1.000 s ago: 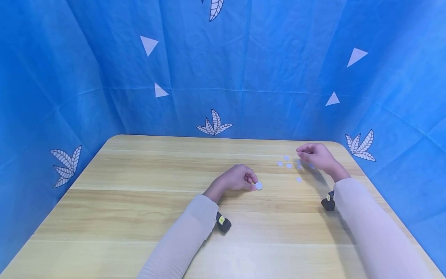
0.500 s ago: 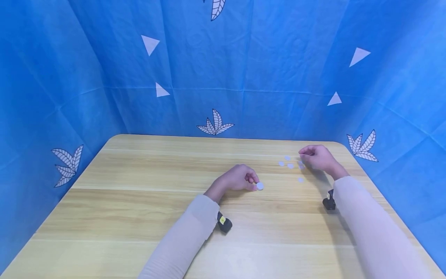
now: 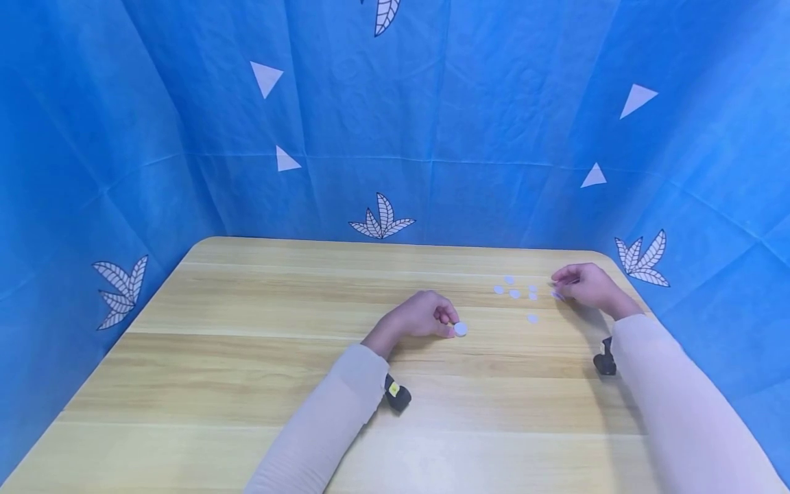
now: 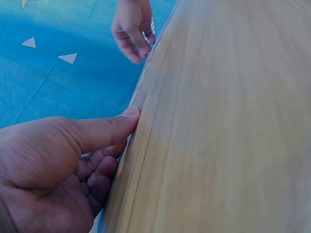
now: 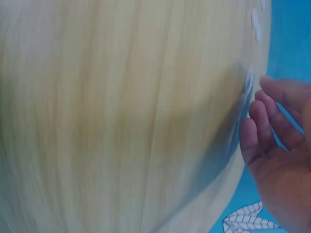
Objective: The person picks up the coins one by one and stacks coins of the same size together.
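In the head view my left hand (image 3: 422,315), close over the middle of the wooden table, pinches a small thick white disc (image 3: 460,329), or a short stack of thin ones, between thumb and fingers. The left wrist view shows the disc's edge (image 4: 138,99) at the thumb tip. My right hand (image 3: 586,285) hovers at the far right, fingers loosely bent. A white disc (image 3: 557,295) lies right by its fingertips, partly hidden. Seen from the right wrist, this disc (image 5: 249,80) is beside the thumb and fingers (image 5: 262,121), and nothing shows between them.
Several more flat white discs (image 3: 515,293) lie spread left of the right hand, one disc (image 3: 533,318) nearer the front. The wooden table (image 3: 247,384) ends at a blue patterned curtain (image 3: 395,123) behind and at both sides. Each wrist carries a black camera (image 3: 397,394).
My right hand has moved right, away from the two close-set discs, to the rightmost disc, uncovering those two. The left hand has kept its place and its hold on the disc.
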Available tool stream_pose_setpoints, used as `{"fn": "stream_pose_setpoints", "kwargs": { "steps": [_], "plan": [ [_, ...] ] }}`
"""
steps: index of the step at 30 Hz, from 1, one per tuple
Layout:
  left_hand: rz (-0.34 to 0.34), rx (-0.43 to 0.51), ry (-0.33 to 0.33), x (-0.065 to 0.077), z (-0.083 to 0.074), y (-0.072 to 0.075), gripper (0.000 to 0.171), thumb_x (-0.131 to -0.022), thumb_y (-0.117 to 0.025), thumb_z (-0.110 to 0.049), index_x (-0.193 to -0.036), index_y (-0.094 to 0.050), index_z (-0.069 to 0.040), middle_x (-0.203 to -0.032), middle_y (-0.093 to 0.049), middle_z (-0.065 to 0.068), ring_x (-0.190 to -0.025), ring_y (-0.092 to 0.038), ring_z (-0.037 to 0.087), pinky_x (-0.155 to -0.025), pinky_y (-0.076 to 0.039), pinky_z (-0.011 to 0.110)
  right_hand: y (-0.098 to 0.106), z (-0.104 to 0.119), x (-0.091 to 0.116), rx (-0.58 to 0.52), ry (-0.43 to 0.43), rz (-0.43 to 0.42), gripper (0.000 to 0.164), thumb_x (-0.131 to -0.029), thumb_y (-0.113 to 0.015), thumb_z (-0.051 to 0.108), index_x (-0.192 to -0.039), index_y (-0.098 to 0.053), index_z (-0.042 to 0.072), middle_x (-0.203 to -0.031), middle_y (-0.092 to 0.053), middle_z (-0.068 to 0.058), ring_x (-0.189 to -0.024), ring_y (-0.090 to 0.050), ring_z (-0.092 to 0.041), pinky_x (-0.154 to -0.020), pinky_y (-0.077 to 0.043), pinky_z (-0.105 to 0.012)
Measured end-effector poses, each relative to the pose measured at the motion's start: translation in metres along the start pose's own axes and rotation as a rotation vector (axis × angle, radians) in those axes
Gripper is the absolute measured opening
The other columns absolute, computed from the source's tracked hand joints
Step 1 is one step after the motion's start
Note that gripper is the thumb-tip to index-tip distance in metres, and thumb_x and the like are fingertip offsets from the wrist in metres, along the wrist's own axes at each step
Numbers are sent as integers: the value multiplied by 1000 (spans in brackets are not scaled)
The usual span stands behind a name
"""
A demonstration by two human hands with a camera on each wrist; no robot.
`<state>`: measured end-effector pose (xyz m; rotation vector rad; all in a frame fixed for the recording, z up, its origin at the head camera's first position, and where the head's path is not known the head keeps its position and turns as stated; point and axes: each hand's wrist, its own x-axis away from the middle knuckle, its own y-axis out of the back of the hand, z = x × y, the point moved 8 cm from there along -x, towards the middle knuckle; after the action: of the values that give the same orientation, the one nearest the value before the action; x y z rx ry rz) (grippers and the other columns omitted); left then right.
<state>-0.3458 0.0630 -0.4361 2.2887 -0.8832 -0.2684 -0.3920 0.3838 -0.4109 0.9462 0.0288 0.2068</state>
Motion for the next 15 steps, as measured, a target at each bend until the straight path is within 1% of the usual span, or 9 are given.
{"fn": "stream_pose_setpoints", "kwargs": {
  "steps": [2, 7, 12, 15],
  "plan": [
    [-2, 4, -3, 0, 0, 0, 13, -87, -84, -16, -97, -76, -14, -82, -65, -7, -79, -55, 8, -78, -45, 24, 0, -3, 1, 1, 3, 19, 35, -92, -72, 6, -122, -64, -10, -113, -70, -23, -103, -65, -33, -79, -50, -23],
    [1, 7, -11, 0, -1, 0, 13, -87, -84, -15, -97, -76, -13, -81, -65, -7, -79, -55, 8, -78, -45, 24, -1, -10, 4, 3, -13, 60, 39, -90, -78, 12, -121, -66, -9, -112, -70, -21, -105, -63, -33, -86, -48, -28],
    [0, 3, -6, 0, -1, 0, 14, -87, -84, -15, -98, -76, -13, -82, -65, -7, -79, -55, 8, -78, -45, 24, -3, -15, 3, 8, -40, 78, 38, -92, -77, 19, -119, -67, -6, -112, -70, -17, -105, -62, -30, -90, -47, -35],
    [1, 4, 3, 0, 0, -1, 13, -87, -84, -15, -98, -76, -14, -83, -66, -7, -80, -55, 8, -79, -45, 24, -4, -15, 3, -1, -57, 94, 38, -93, -76, 21, -116, -66, -7, -110, -68, -17, -102, -60, -29, -91, -45, -40]
  ]
}}
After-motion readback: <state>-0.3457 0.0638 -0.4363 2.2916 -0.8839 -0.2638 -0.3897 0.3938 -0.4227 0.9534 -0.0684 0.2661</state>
